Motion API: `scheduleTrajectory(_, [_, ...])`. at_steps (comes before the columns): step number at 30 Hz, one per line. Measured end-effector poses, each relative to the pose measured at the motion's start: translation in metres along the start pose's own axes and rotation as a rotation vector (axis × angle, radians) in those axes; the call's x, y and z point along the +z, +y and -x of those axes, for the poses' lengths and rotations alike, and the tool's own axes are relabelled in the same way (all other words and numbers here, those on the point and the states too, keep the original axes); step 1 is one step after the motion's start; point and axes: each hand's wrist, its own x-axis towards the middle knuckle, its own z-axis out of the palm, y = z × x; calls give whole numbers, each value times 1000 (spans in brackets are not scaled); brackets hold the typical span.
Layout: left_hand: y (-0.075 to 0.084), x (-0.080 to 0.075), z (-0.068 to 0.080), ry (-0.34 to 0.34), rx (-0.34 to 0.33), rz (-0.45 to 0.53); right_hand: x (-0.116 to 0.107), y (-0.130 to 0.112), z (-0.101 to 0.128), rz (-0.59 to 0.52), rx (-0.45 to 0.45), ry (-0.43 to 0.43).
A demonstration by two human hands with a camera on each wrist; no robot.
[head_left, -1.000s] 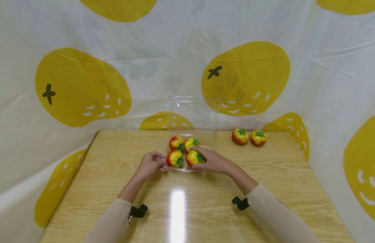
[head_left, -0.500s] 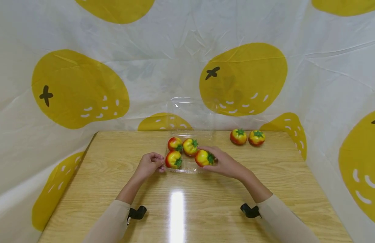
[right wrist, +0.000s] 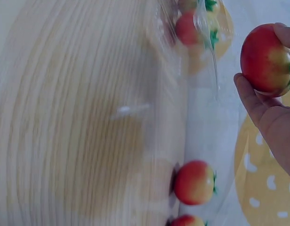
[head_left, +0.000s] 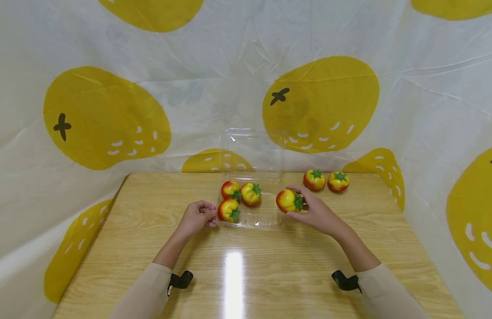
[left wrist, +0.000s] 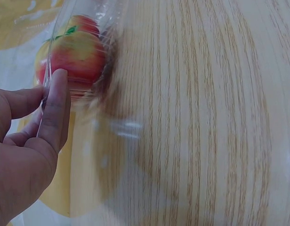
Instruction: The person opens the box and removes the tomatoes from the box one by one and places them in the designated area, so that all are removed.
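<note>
My right hand grips a red-and-yellow toy tomato with a green leafy top, raised at the right side of a clear plastic clamshell box. In the right wrist view, the fingers and thumb hold that toy tomato from opposite sides. My left hand is at the box's left front corner. Its thumb and fingers pinch the clear rim in the left wrist view, beside a toy tomato. Three toy tomatoes sit in the box's left and back part, one of them at the front left.
The box's transparent lid stands up at the back, against the patterned cloth. Two more toy tomatoes, one beside the other, stand at the back right of the wooden table.
My right hand has lifted the front right toy tomato out of its place in the box and carried it to the right. The left hand has stayed at the box's corner.
</note>
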Motion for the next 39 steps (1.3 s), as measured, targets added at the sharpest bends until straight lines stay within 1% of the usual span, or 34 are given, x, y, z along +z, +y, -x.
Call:
scheduleTrajectory(11, [-1, 0, 0, 1, 3, -11, -37, 22, 11, 94, 45, 138])
scheduleTrajectory(17, [-1, -1, 1, 1, 5, -9, -59, 34, 17, 96, 86, 190])
scheduleTrajectory(22, [-1, -1, 0, -2, 8, -21, -76, 48, 22, 92, 111, 247])
scheduleTrajectory(30, [-3, -1, -1, 4, 3, -12, -106, 68, 28, 101, 197, 342])
scheduleTrajectory(33, [-4, 0, -1, 2, 4, -12, -118, 77, 28, 117, 207, 392])
scheduleTrajectory(35, [-4, -1, -2, 1, 5, -16, -124, 85, 28, 147, 212, 428])
scheduleTrajectory(39, [-3, -1, -2, 2, 6, -17, -133, 104, 27, 194, 234, 490])
